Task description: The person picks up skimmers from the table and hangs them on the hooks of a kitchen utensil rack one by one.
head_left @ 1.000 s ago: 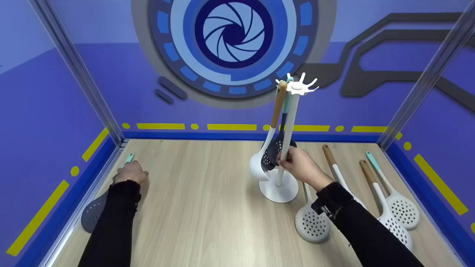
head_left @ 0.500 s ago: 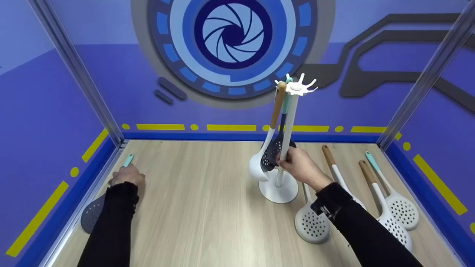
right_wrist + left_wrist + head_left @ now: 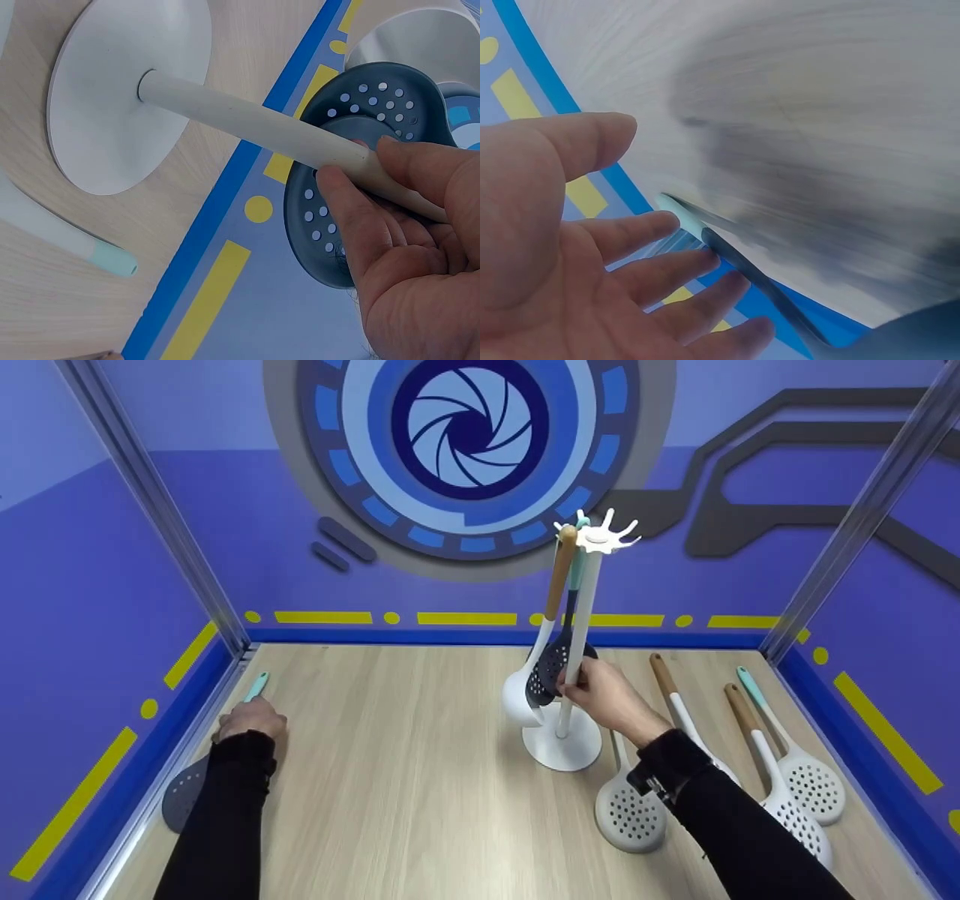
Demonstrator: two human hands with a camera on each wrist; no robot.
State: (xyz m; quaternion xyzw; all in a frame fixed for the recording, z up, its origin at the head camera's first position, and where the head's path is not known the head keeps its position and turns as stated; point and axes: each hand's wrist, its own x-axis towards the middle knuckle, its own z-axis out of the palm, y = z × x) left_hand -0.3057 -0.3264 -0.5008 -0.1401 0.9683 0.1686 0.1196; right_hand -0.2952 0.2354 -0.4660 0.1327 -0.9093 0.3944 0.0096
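Note:
My right hand (image 3: 611,694) grips the white pole of a utensil stand (image 3: 587,607), thumb and fingers round it in the right wrist view. On the stand's hooks hang a white ladle (image 3: 517,699) with a wooden handle and a dark skimmer (image 3: 315,240) with holes. At the table's left edge lies another dark skimmer (image 3: 180,799) with a mint handle end (image 3: 257,685), partly hidden by my left forearm. Over it is my left hand (image 3: 251,718). In the left wrist view its fingers are spread apart, fingertips right at the skimmer's handle (image 3: 757,277), not wrapped round it.
Several pale utensils lie on the right: a grey skimmer (image 3: 631,815) near the stand's round base (image 3: 544,750), a wooden-handled white skimmer (image 3: 799,825), a mint-handled one (image 3: 814,789), and another wooden handle (image 3: 664,671). Blue panels (image 3: 67,607) border the table's left, back and right.
My left hand has shifted a little left and towards me, showing more of the mint handle. The right hand and the stand have stayed in place.

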